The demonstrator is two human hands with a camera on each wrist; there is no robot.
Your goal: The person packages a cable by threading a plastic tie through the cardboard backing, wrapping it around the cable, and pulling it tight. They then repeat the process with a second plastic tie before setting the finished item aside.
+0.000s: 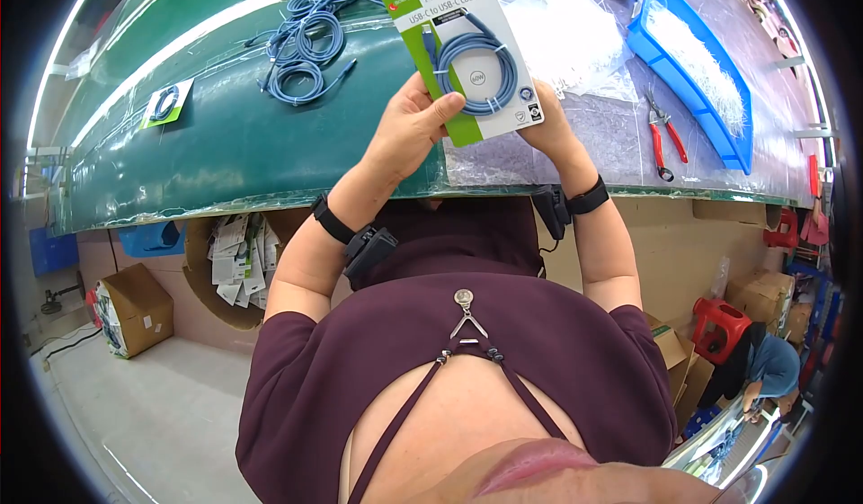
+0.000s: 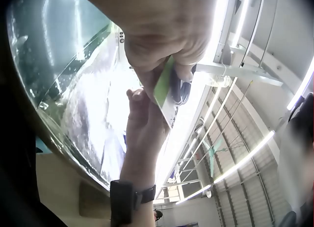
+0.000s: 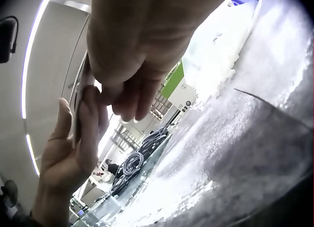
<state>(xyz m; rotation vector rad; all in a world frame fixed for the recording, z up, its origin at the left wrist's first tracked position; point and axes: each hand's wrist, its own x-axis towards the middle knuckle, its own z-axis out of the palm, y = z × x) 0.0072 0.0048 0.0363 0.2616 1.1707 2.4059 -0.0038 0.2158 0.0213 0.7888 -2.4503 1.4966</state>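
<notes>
A white and green card (image 1: 490, 126) with a coiled blue cable (image 1: 509, 77) on its front is held up over the table's front edge. The left hand (image 1: 418, 126) grips the card's lower left side, thumb across the front and fingers behind. At the lower right edge, the right hand (image 1: 550, 124) holds the card, its fingers mostly hidden behind it. In the left wrist view the card (image 2: 165, 89) appears nearly edge-on between the left hand (image 2: 169, 45) and the right hand (image 2: 142, 124). The right wrist view shows the right hand (image 3: 142, 55) and left hand (image 3: 73, 148) at the card.
Coiled blue cables (image 1: 315, 41) lie on the green table at the back. A smaller carded cable (image 1: 167, 103) lies at left. Clear plastic bags (image 1: 575, 41), red-handled cutters (image 1: 663, 135) and a blue tray (image 1: 692, 81) are at right. Boxes (image 1: 137, 309) stand below.
</notes>
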